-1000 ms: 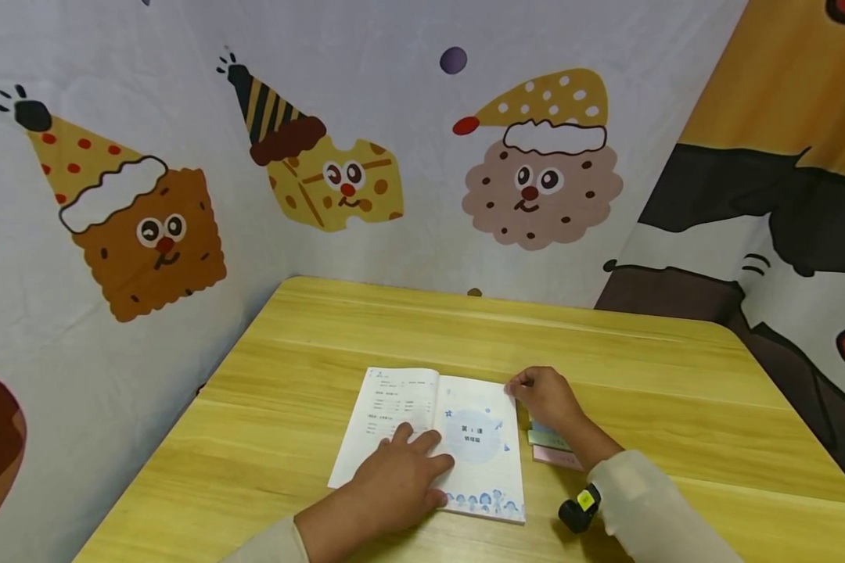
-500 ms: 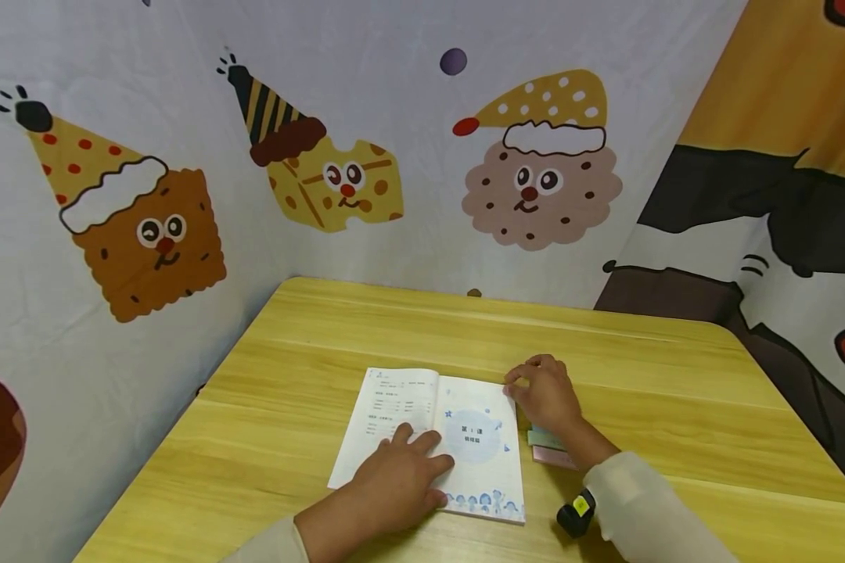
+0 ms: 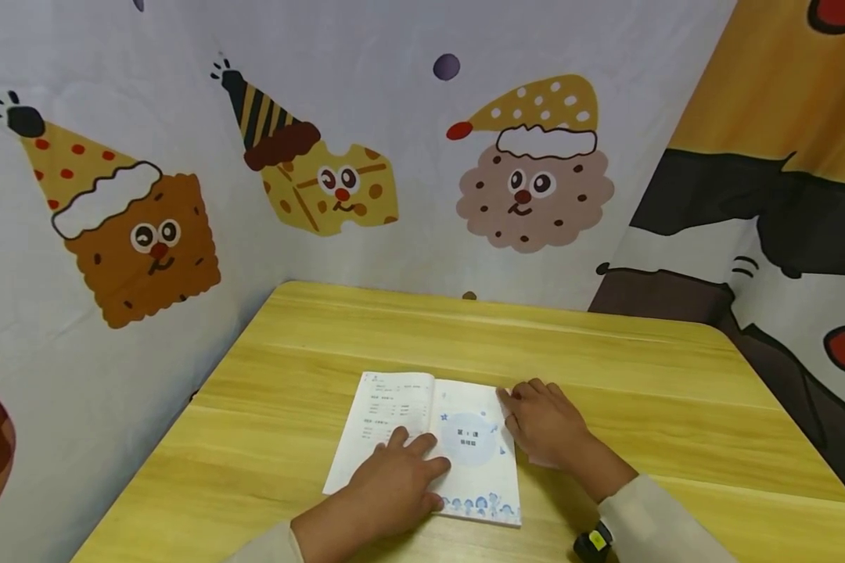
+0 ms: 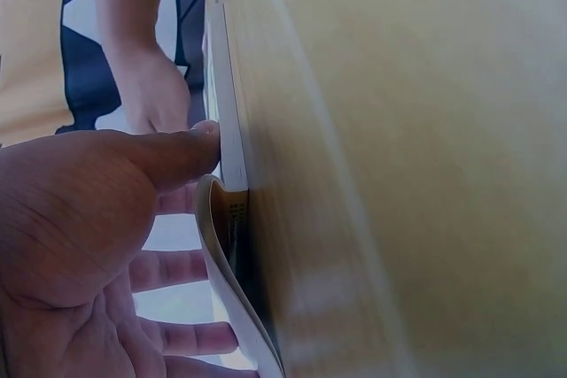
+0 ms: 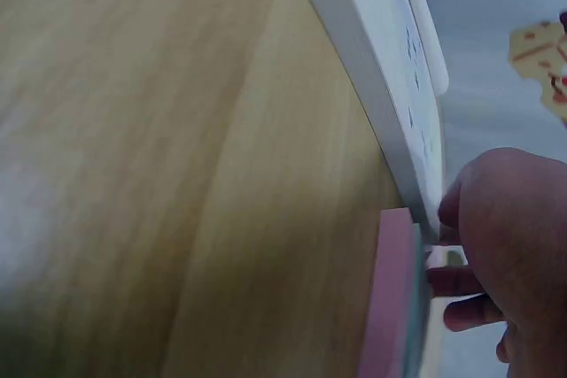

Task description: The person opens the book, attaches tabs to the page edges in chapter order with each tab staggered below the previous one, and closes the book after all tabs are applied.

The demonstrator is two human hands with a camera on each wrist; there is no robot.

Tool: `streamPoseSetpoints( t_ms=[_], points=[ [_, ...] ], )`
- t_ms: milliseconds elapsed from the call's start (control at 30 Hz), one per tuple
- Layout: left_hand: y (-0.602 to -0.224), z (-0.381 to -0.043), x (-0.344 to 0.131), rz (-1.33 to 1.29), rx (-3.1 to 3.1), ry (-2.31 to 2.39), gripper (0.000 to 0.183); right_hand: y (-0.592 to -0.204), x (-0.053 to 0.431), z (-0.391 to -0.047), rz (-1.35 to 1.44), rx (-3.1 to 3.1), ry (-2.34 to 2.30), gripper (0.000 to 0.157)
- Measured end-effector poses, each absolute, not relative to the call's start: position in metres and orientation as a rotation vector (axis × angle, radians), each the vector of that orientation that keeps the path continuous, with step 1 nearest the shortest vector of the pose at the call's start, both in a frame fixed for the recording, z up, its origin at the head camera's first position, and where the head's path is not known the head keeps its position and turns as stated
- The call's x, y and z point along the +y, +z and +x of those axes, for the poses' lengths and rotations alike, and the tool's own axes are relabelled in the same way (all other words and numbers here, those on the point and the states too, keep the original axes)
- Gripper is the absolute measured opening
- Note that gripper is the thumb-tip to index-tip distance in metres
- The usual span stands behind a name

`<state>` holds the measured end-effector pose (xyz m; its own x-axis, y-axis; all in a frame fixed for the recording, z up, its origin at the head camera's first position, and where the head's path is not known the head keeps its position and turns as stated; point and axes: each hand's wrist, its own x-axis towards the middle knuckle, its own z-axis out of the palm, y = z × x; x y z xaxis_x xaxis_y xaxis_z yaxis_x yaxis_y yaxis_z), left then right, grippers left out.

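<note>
An open book (image 3: 479,485) lies on the table, with printed lines on its left page and blue drawings on its right page. My left hand (image 3: 397,481) rests over the lower middle of the book, fingers spread; the left wrist view shows its thumb (image 4: 190,150) on the near page edge. At the upper right corner of the right page is my right hand (image 3: 545,422), touching the book's edge with its fingertips. Beneath that hand is a stack of small coloured blocks, a pink one (image 5: 387,298) and a green one (image 5: 414,298), mostly hidden in the head view.
The wooden table (image 3: 267,438) extends around the book. Behind it and to the left hangs a pale cloth (image 3: 422,258) printed with cartoon biscuits and cheese. A black wrist device (image 3: 593,543) with a yellow patch sits by the right sleeve.
My right hand has lowered and turned at the page corner, now covering most of the coloured blocks. My left hand stays on the book. The head view has shifted slightly.
</note>
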<state>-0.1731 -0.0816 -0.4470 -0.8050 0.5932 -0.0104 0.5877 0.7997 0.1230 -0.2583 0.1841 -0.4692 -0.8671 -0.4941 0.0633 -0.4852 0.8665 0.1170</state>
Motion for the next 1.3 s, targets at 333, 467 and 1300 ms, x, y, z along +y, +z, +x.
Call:
streamPoseSetpoints(
  t_ms=[333,467,1300],
  points=[
    [-0.453,-0.175,-0.083,1.013,2.955,0.192,0.039,-0.455,0.189,-0.253,0.612,-2.902,0.047,0.043],
    [-0.451,-0.175,-0.082,1.001,2.951,0.190,0.039,-0.456,0.191,-0.255,0.651,-2.846,0.118,0.040],
    [-0.449,-0.168,-0.080,0.940,2.899,0.261,0.060,-0.443,0.213,-0.219,0.333,-2.987,0.567,0.011]
  ],
)
